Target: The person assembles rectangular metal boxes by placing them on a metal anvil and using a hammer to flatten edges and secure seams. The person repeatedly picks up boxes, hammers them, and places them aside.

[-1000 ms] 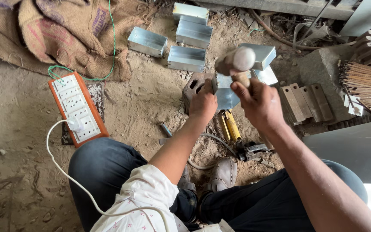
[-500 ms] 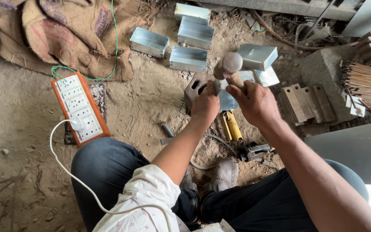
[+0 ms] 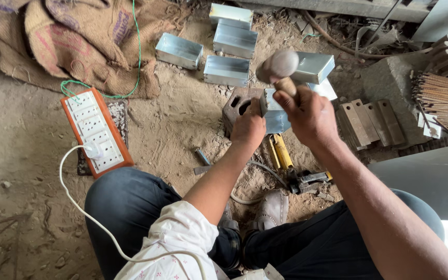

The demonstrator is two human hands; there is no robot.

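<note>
My right hand [image 3: 309, 116] grips the wooden handle of a hammer [image 3: 278, 67], its round metal head raised above a shiny sheet-metal piece [image 3: 275, 115]. My left hand [image 3: 249, 127] holds that metal piece against a dark rusty iron block [image 3: 237, 106] on the dirt floor. The two hands are close together, the left just below and left of the right. I sit on the ground with my knees spread, and one shoe [image 3: 271, 208] shows between them.
Several folded sheet-metal boxes [image 3: 227, 70] lie on the dirt beyond the block. An orange-edged power strip [image 3: 97, 132] with a white cable lies at left, near burlap sacks [image 3: 68, 41]. Yellow-handled snips [image 3: 282, 153], flat metal bars [image 3: 366, 122] and a concrete block [image 3: 392, 83] are at right.
The hammer came down towards the metal piece half a second ago and has risen again. My left hand stays on the piece.
</note>
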